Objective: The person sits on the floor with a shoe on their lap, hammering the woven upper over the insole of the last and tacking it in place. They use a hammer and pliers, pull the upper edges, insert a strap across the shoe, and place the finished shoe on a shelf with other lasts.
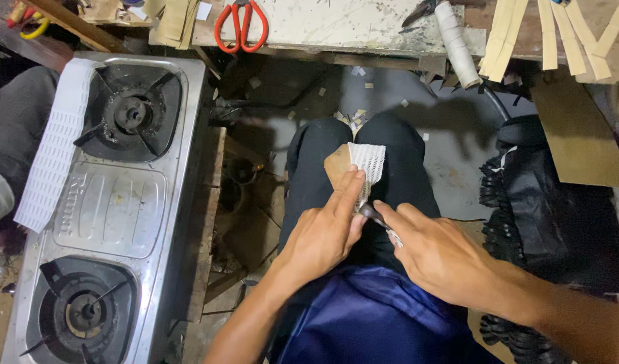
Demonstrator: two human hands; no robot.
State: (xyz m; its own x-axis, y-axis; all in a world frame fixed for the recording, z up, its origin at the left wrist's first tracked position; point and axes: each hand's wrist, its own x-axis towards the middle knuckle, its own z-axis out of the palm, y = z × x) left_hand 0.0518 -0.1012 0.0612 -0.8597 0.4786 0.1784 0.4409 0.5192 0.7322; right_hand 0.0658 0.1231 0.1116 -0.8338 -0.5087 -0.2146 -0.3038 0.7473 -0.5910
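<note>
Pinched between thumb and forefinger, a small dark-handled blade (375, 217) sits in the right hand (439, 255) at frame centre. The left hand (326, 230) lies flat, fingers extended, pressing a white mesh strip (367, 164) onto a brown board (337, 166) resting on the person's lap. For a clean result, keep the pressing fingers close beside the blade but clear of its edge, and hold the strip taut. At left stands a two-burner gas stove (111, 209) with a longer mesh strip (55, 145) draped over it. Red-handled scissors (241, 25) lie upper centre. No containers with visible contents are in view.
</note>
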